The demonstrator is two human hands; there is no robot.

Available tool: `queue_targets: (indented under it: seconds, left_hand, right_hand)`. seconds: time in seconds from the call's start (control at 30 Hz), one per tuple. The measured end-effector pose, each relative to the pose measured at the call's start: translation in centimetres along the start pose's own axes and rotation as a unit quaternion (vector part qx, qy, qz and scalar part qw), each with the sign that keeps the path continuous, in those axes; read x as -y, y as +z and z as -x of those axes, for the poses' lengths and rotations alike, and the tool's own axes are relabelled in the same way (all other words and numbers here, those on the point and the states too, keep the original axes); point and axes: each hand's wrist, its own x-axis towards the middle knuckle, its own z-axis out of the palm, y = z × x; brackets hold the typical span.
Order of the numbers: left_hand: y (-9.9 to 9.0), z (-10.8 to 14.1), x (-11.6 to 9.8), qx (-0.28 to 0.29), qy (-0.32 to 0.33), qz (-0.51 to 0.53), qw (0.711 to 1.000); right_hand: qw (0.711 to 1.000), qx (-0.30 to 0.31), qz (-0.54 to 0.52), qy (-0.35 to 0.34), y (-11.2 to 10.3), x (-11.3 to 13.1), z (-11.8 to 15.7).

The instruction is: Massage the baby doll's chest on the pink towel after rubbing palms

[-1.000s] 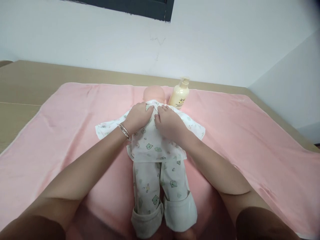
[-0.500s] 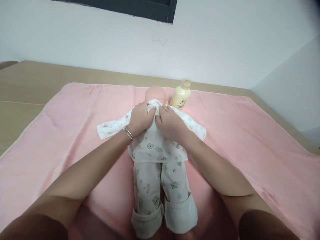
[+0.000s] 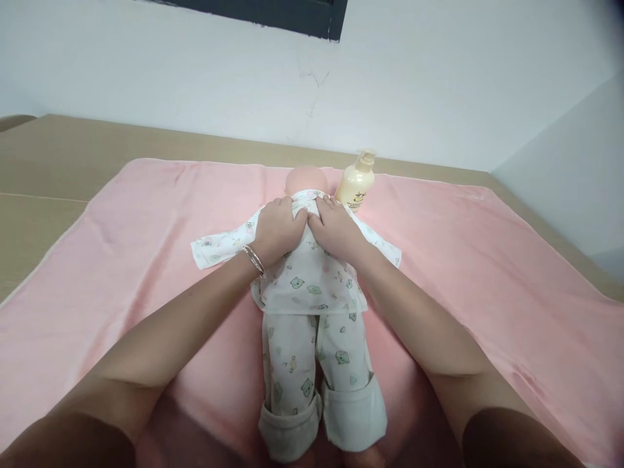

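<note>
A baby doll lies in the middle of the pink blanket, its bare head (image 3: 306, 180) at the far end and its face out of sight. It wears a white printed top (image 3: 312, 283) with the sleeves spread sideways, and matching trousers (image 3: 292, 357) with rolled cuffs. My left hand (image 3: 279, 229), with bangles at the wrist, rests on the left of the doll's upper back. On the other side lies my right hand (image 3: 337, 231). Both hands are open, fingers laid over the shoulders, and the thumbs nearly meet at the middle.
A pale yellow pump bottle (image 3: 357, 182) stands right of the doll's head. The pink blanket (image 3: 160, 214) covers much of the wooden table (image 3: 58, 153). Behind rises a white wall (image 3: 219, 78) with a dark frame (image 3: 302, 16) at the top.
Both thumbs have shifted slightly on the doll's upper back, and my right fingers lie a little farther forward. The whole view has tilted slightly; doll and bottle stay in place.
</note>
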Motion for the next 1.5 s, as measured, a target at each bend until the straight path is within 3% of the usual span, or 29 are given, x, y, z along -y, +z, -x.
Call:
queue_targets:
  seconds: [0.2, 0.3, 0.4, 0.53, 0.6, 0.73, 0.93, 1.0, 1.17, 1.33, 1.43, 1.5]
  left_hand:
    - [-0.7, 1.7, -0.8, -0.005, 0.134, -0.135, 0.982]
    - [-1.3, 2.3, -1.3, 0.016, 0.157, -0.160, 0.975]
    - [-1.6, 1.6, -1.0, 0.040, 0.135, -0.129, 0.982]
    - [-1.7, -0.3, 0.1, 0.075, 0.007, -0.024, 0.997]
    - [-1.7, -0.7, 0.4, 0.084, -0.012, -0.007, 0.996]
    - [-1.9, 0.5, -0.4, 0.073, 0.021, -0.058, 0.995]
    - [-2.2, 2.6, -1.7, 0.063, 0.153, -0.192, 0.967]
    - [-2.2, 1.9, -1.2, 0.076, 0.139, -0.165, 0.974]
    - [-2.0, -0.3, 0.5, 0.110, 0.035, -0.068, 0.991]
    - [-3.1, 2.0, -1.5, 0.092, 0.110, -0.172, 0.975]
    - [-3.9, 3.2, -2.7, 0.110, 0.051, -0.170, 0.978]
    - [-3.9, 2.8, -2.4, 0.130, 0.075, -0.166, 0.975]
  right_hand:
    - [0.998, 0.035, -0.051, 0.017, -1.5, -0.7, -0.1]
    - [0.999, 0.026, -0.037, -0.008, -1.6, -0.5, -0.1]
    - [1.000, 0.012, 0.014, -0.014, -1.2, 0.3, 0.3]
    - [0.995, -0.020, 0.093, -0.038, -0.8, 2.2, 2.0]
    - [0.994, -0.025, 0.097, -0.052, -0.8, 2.7, 2.6]
    - [0.999, 0.003, 0.039, -0.018, -1.2, 1.8, 1.7]
    - [0.999, 0.023, -0.002, 0.039, -1.2, 0.2, -0.2]
    - [0.999, 0.009, 0.039, 0.030, -1.0, 1.1, 0.7]
    - [0.994, 0.000, 0.104, -0.015, -1.1, 3.3, 2.9]
    - [0.999, 0.012, 0.045, 0.012, -1.5, 1.6, 1.1]
    - [0.999, 0.010, 0.032, 0.011, -1.3, 0.8, 0.2]
    - [0.999, -0.001, 0.046, 0.000, -1.0, 1.2, 0.7]
